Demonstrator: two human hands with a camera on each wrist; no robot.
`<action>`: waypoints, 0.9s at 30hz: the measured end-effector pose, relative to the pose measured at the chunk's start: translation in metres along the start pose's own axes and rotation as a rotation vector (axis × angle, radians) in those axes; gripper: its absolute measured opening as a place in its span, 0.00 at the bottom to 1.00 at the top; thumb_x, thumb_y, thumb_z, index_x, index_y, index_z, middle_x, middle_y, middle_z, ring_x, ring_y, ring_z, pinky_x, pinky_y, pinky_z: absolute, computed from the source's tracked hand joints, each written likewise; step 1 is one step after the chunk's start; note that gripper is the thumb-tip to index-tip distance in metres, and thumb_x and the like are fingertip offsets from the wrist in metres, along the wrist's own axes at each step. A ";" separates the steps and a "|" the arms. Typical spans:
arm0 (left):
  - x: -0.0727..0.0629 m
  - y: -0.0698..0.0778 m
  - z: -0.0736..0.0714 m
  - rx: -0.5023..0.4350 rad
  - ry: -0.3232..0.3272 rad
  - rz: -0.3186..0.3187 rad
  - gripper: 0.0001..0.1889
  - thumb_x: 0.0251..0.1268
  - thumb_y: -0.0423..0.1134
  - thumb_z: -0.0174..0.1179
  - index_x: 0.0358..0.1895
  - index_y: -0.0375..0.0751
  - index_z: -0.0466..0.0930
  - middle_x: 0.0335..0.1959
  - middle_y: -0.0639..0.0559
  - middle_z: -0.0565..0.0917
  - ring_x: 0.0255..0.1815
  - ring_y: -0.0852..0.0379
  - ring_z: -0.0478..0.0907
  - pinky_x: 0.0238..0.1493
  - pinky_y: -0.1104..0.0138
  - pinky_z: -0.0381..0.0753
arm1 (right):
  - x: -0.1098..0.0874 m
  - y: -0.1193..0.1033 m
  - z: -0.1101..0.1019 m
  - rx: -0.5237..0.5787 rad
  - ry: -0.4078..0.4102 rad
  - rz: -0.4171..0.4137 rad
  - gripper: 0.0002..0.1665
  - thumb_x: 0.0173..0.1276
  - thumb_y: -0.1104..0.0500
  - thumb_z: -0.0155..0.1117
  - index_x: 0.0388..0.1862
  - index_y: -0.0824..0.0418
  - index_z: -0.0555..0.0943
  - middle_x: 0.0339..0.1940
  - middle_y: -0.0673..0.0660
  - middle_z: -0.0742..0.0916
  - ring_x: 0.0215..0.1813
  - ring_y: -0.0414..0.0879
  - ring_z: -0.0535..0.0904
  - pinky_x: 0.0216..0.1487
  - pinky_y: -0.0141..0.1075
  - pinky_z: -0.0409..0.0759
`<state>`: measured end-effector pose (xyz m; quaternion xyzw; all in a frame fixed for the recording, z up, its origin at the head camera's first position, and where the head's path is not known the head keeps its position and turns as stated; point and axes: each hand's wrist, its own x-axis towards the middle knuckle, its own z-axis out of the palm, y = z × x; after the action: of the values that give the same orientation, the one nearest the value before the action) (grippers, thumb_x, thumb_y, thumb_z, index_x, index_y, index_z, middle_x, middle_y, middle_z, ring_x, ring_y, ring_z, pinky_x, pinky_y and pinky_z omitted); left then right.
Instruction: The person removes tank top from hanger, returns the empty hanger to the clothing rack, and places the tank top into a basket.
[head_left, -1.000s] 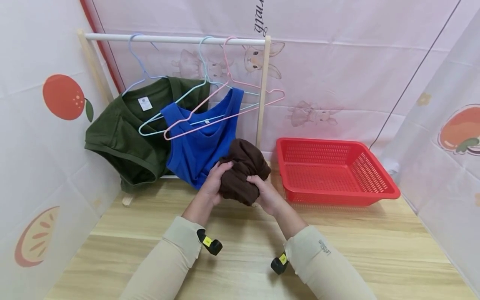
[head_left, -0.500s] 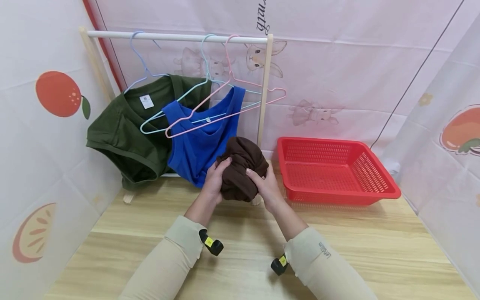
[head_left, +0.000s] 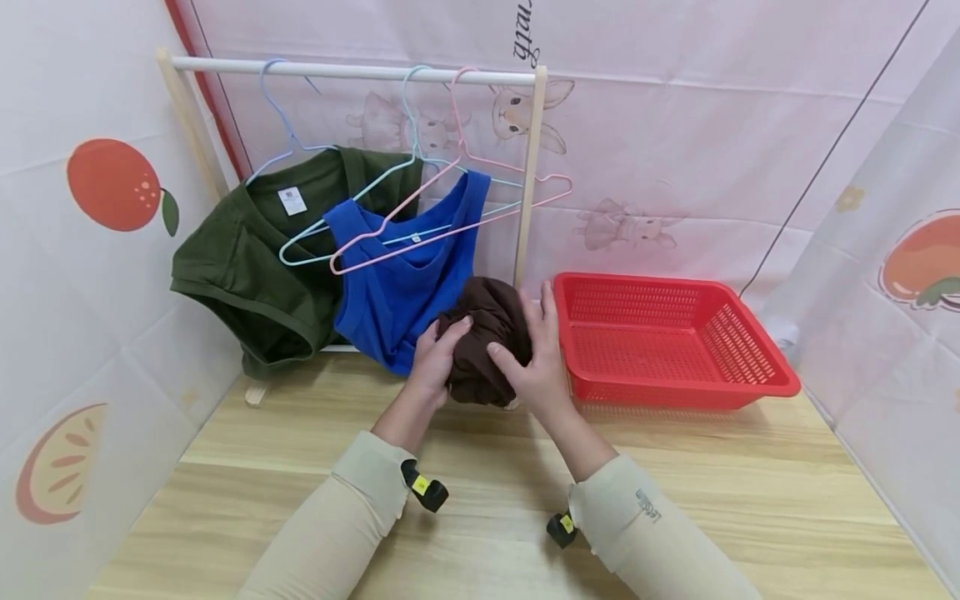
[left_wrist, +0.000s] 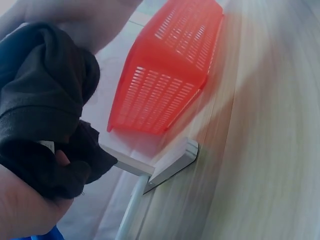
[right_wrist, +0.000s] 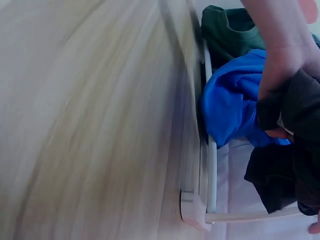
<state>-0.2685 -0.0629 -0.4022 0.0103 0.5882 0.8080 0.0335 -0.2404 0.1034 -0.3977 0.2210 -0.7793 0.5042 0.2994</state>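
Observation:
A bundled dark brown garment (head_left: 486, 362) is held up over the table, in front of the rack's right end. My left hand (head_left: 431, 367) grips its left side, thumb on top. In the left wrist view a fingertip and a small white label show among the folds of the brown garment (left_wrist: 42, 95). On the right side, my right hand (head_left: 543, 379) has its fingers spread and extended, with the thumb lying against the cloth. Just behind hangs a blue sleeveless top (head_left: 405, 300) on a teal hanger (head_left: 408, 104). A bare pink hanger (head_left: 454, 108) hangs in front of it.
A green shirt (head_left: 270, 258) hangs from a lilac hanger (head_left: 280, 121) at the rack's left. The white rail (head_left: 352, 72) runs between wooden posts. A red slotted basket (head_left: 637, 354) stands right of the rack on the wooden table (head_left: 480, 500). Printed cloth walls surround it.
The right hand has loosened from the brown garment, its fingers now lifted and spread upward. The left hand keeps its grip. The bundle looks slightly turned and more gathered.

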 end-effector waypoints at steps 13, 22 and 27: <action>-0.003 0.005 -0.004 0.084 -0.205 0.076 0.23 0.64 0.43 0.60 0.61 0.40 0.75 0.53 0.46 0.81 0.47 0.55 0.82 0.46 0.66 0.82 | 0.007 -0.001 -0.003 0.249 -0.410 0.343 0.64 0.51 0.37 0.77 0.80 0.33 0.47 0.80 0.48 0.59 0.76 0.50 0.60 0.74 0.56 0.59; -0.007 0.012 0.000 0.206 -0.249 0.170 0.22 0.63 0.41 0.61 0.57 0.34 0.76 0.48 0.47 0.82 0.46 0.55 0.79 0.48 0.67 0.80 | 0.010 0.004 -0.006 0.662 -0.435 0.442 0.51 0.58 0.61 0.72 0.76 0.42 0.58 0.71 0.54 0.72 0.67 0.50 0.71 0.68 0.40 0.70; -0.006 0.010 0.002 0.266 -0.246 0.213 0.20 0.65 0.42 0.61 0.56 0.35 0.77 0.52 0.44 0.81 0.49 0.54 0.78 0.51 0.67 0.78 | 0.010 0.005 -0.009 0.673 -0.445 0.495 0.46 0.59 0.63 0.70 0.74 0.43 0.63 0.69 0.53 0.74 0.66 0.49 0.73 0.65 0.38 0.73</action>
<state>-0.2625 -0.0648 -0.3915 0.1754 0.6767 0.7148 0.0176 -0.2487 0.1129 -0.3919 0.2162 -0.6472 0.7252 -0.0923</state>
